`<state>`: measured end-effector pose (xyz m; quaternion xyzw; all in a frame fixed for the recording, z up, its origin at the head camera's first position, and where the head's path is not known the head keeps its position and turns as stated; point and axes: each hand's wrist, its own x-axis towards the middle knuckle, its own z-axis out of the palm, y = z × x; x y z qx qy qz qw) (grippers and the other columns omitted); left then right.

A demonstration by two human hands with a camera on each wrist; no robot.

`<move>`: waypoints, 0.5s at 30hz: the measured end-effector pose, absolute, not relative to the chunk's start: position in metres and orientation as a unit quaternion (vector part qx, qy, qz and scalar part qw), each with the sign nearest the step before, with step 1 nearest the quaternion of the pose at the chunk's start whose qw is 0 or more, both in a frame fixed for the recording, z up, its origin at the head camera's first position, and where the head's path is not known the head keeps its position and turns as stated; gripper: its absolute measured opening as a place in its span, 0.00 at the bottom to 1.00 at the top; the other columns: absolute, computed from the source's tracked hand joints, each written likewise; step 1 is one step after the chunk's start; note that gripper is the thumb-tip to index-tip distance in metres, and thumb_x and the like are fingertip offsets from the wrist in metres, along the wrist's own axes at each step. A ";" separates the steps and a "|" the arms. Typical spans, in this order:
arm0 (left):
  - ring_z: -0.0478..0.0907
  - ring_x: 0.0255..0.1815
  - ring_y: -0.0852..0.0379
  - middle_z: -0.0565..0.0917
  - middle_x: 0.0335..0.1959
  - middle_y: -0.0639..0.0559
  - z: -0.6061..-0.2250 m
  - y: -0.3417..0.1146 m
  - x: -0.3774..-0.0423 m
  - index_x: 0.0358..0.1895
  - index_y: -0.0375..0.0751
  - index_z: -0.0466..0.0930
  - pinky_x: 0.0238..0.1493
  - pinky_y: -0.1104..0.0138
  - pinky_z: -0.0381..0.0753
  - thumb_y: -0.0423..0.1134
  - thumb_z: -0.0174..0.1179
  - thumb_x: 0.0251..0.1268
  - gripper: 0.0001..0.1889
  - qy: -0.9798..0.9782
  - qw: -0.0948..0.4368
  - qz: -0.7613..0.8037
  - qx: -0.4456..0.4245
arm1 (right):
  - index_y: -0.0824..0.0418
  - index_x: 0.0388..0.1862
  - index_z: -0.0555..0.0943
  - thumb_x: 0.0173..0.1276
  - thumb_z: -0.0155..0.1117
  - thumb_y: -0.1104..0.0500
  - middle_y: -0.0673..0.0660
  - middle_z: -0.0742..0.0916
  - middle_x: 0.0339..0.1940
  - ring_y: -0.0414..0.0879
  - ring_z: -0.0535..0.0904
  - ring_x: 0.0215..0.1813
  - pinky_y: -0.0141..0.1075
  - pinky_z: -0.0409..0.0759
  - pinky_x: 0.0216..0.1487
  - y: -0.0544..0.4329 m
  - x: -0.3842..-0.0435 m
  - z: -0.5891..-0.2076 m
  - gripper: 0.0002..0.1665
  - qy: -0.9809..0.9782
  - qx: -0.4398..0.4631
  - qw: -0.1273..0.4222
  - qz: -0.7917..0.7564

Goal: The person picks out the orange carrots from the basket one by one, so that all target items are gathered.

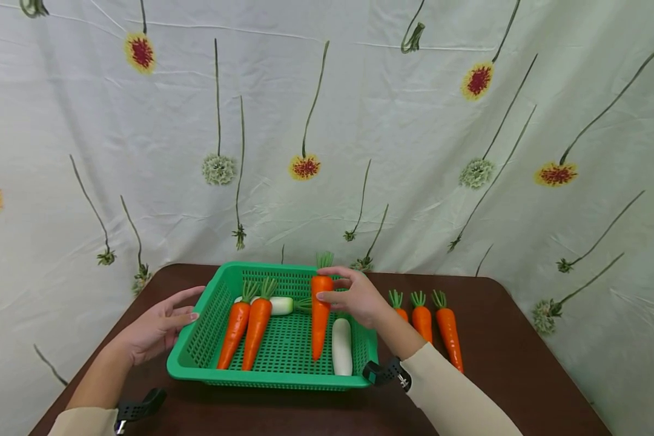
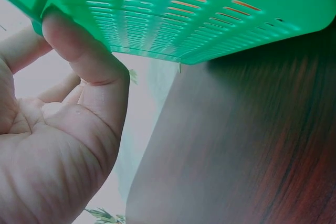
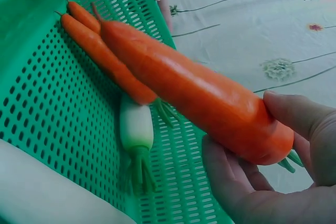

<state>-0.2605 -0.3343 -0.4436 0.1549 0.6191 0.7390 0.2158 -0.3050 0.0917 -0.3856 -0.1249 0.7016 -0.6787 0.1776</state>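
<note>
head: green basket (image 1: pixel 283 380) on a dark brown desk (image 1: pixel 512 363). right hand (image 1: pixel 360 300) grips the held carrot (image 1: pixel 321 327), thumb and fingers pinching its upper part. the held carrot is over the right half of the basket, leafy end away from the person, pointed end toward them. can't tell from here if its tip touches the basket floor. inside, left: two carrots (image 1: pixel 257 336) side by side, tops lapping over a leafy radish (image 1: pixel 281 306) lying crosswise at the back. plain white radish (image 1: pixel 341 348) at the right, lengthwise. three carrots (image 1: pixel 449 339) on the desk, right of the basket, partly behind the right forearm. left hand (image 1: pixel 155 324) at the basket's left rim, fingers and thumb spread. light sleeves (image 1: pixel 458 393), black wrist straps (image 1: pixel 138 410) on both arms. flowered white cloth (image 1: pixel 283 109) behind the desk.

left wrist: thumb bent up against the basket rim, palm clear of the slotted wall, other fingers apart from it. some orange shows through the slots. desk below.

right wrist: thumb on one side of the held carrot, fingers on the other, near the leafy end. its body is lifted clear, thin tip overlapping the two carrots in this view. leafy radish beyond it, plain white radish at the lower left corner.
</note>
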 end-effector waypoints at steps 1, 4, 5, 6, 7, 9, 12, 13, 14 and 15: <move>0.88 0.55 0.49 0.85 0.60 0.52 -0.444 -0.334 -0.260 0.80 0.52 0.45 0.55 0.50 0.87 0.30 0.45 0.82 0.32 0.617 0.216 0.740 0.157 | 0.57 0.70 0.77 0.68 0.70 0.68 0.67 0.79 0.61 0.51 0.88 0.49 0.44 0.89 0.52 0.093 -0.304 -0.386 0.32 0.698 -0.124 0.174 -0.683; 0.87 0.55 0.49 0.85 0.60 0.52 -0.444 -0.334 -0.260 0.80 0.52 0.45 0.55 0.50 0.87 0.30 0.45 0.82 0.32 0.615 0.217 0.741 0.158 | 0.56 0.70 0.77 0.68 0.70 0.68 0.66 0.79 0.61 0.50 0.88 0.47 0.43 0.90 0.51 0.098 -0.299 -0.384 0.32 0.690 -0.123 0.162 -0.694; 0.87 0.55 0.49 0.85 0.60 0.52 -0.444 -0.334 -0.260 0.80 0.52 0.45 0.55 0.50 0.87 0.30 0.45 0.82 0.32 0.615 0.217 0.741 0.159 | 0.55 0.70 0.78 0.68 0.70 0.67 0.66 0.79 0.62 0.50 0.88 0.47 0.43 0.90 0.50 0.100 -0.298 -0.383 0.32 0.688 -0.121 0.159 -0.697; 0.87 0.55 0.49 0.85 0.60 0.52 -0.444 -0.333 -0.260 0.80 0.53 0.46 0.55 0.50 0.87 0.30 0.45 0.82 0.31 0.616 0.216 0.741 0.159 | 0.55 0.70 0.78 0.68 0.70 0.67 0.66 0.79 0.63 0.50 0.88 0.47 0.43 0.89 0.51 0.102 -0.297 -0.382 0.32 0.687 -0.121 0.156 -0.699; 0.88 0.55 0.49 0.85 0.60 0.52 -0.444 -0.334 -0.260 0.80 0.53 0.46 0.55 0.50 0.87 0.30 0.45 0.82 0.31 0.616 0.215 0.741 0.159 | 0.55 0.70 0.78 0.68 0.70 0.67 0.66 0.78 0.64 0.50 0.88 0.47 0.43 0.89 0.51 0.104 -0.296 -0.381 0.32 0.685 -0.122 0.154 -0.701; 0.87 0.55 0.49 0.85 0.59 0.52 -0.444 -0.334 -0.260 0.80 0.52 0.46 0.55 0.50 0.87 0.29 0.45 0.82 0.31 0.616 0.214 0.741 0.160 | 0.54 0.70 0.78 0.68 0.71 0.67 0.66 0.77 0.65 0.50 0.88 0.48 0.43 0.89 0.51 0.109 -0.294 -0.381 0.32 0.684 -0.123 0.152 -0.703; 0.88 0.55 0.50 0.85 0.59 0.53 -0.444 -0.334 -0.260 0.81 0.49 0.43 0.55 0.51 0.87 0.30 0.46 0.82 0.33 0.623 0.212 0.738 0.152 | 0.54 0.70 0.78 0.68 0.71 0.66 0.65 0.77 0.65 0.50 0.87 0.48 0.41 0.89 0.50 0.116 -0.292 -0.380 0.32 0.680 -0.119 0.152 -0.707; 0.88 0.55 0.50 0.85 0.59 0.54 -0.445 -0.334 -0.261 0.82 0.48 0.41 0.55 0.50 0.87 0.30 0.46 0.82 0.34 0.625 0.211 0.737 0.150 | 0.54 0.70 0.77 0.68 0.71 0.66 0.65 0.77 0.65 0.50 0.87 0.48 0.41 0.89 0.50 0.118 -0.291 -0.379 0.31 0.678 -0.117 0.151 -0.709; 0.88 0.55 0.50 0.85 0.59 0.54 -0.445 -0.334 -0.261 0.82 0.47 0.39 0.55 0.50 0.87 0.30 0.46 0.82 0.35 0.627 0.210 0.736 0.148 | 0.55 0.70 0.77 0.68 0.71 0.66 0.64 0.77 0.65 0.49 0.87 0.48 0.40 0.89 0.49 0.121 -0.291 -0.379 0.31 0.677 -0.116 0.150 -0.711; 0.88 0.55 0.50 0.86 0.59 0.54 -0.445 -0.334 -0.261 0.82 0.46 0.38 0.55 0.50 0.87 0.30 0.46 0.82 0.35 0.628 0.210 0.735 0.146 | 0.54 0.70 0.77 0.68 0.71 0.65 0.64 0.78 0.65 0.49 0.87 0.48 0.39 0.89 0.49 0.124 -0.290 -0.379 0.31 0.676 -0.114 0.148 -0.712</move>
